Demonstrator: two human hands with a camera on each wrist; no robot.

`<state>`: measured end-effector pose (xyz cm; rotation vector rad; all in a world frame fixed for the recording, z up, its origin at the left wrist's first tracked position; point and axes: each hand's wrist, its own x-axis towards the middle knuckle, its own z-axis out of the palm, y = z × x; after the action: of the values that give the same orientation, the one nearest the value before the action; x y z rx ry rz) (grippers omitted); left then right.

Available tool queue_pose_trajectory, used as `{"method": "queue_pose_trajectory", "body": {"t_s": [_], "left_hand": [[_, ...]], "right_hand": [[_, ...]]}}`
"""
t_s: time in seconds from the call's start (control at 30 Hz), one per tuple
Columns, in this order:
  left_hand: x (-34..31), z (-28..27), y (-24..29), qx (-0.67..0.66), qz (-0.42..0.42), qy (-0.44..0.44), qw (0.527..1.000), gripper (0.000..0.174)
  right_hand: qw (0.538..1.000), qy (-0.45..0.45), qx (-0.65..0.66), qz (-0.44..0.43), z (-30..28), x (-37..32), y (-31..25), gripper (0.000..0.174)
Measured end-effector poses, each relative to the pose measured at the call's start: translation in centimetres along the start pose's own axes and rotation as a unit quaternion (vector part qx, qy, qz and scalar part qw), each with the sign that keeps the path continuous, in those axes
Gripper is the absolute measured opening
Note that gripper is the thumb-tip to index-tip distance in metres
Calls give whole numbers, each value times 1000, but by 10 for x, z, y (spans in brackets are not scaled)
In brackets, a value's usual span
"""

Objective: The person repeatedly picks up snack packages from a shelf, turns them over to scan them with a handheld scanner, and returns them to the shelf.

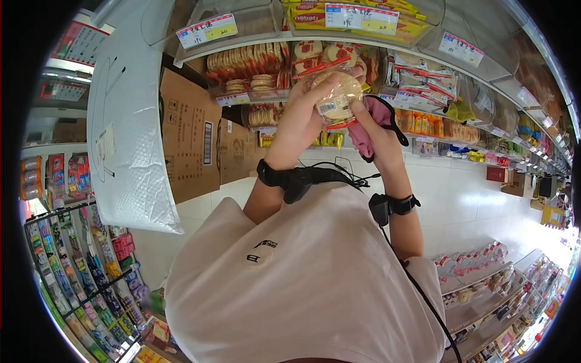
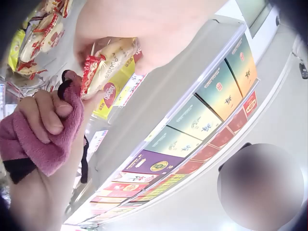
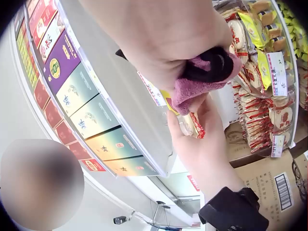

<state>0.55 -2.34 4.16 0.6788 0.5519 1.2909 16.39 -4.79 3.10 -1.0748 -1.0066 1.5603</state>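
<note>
A round, pale cracker in a clear wrapper with red ends is held up in front of the shelf, its barcode side toward the head camera. My left hand grips it from the left, the fingers partly behind it. My right hand holds a bunched pink cloth with black edging, and its thumb lies at the wrapper's lower right edge. In the left wrist view the cracker packet appears edge-on under my left hand. The cloth hides part of my right fingers in the right wrist view.
Shelf bins ahead hold similar wrapped crackers and yellow nabati packs. Cardboard boxes and a white padded bag stand at the left. Shelves with boxed goods line the other side. Cables hang near my wrists.
</note>
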Motion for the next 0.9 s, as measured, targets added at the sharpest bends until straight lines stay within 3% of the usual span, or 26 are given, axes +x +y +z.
{"method": "queue_pose_trajectory", "body": {"t_s": [0.17, 0.27, 0.43, 0.5, 0.6, 0.7, 0.9], "left_hand": [[1, -2, 2, -79, -49, -34, 995, 46], [1, -2, 0, -111, -51, -7, 993, 47], [0, 2, 1, -54, 55, 57, 995, 46], [0, 3, 0, -44, 80, 67, 994, 44], [1, 4, -4, -24, 96, 71, 993, 42], [1, 5, -11, 6, 111, 76, 991, 41], [1, 3, -12, 32, 91, 73, 993, 41]], "right_hand": [[999, -13, 35, 27, -2, -3, -4, 29], [996, -2, 81, 35, -3, -3, 1, 31], [987, 90, 120, 62, -2, 6, 21, 44], [986, 26, 136, 90, -6, 4, 23, 49], [982, -53, 176, 47, 2, -3, 23, 46], [991, -79, 88, 55, 4, -5, 22, 43], [981, -95, 138, 93, -1, -5, 26, 36]]}}
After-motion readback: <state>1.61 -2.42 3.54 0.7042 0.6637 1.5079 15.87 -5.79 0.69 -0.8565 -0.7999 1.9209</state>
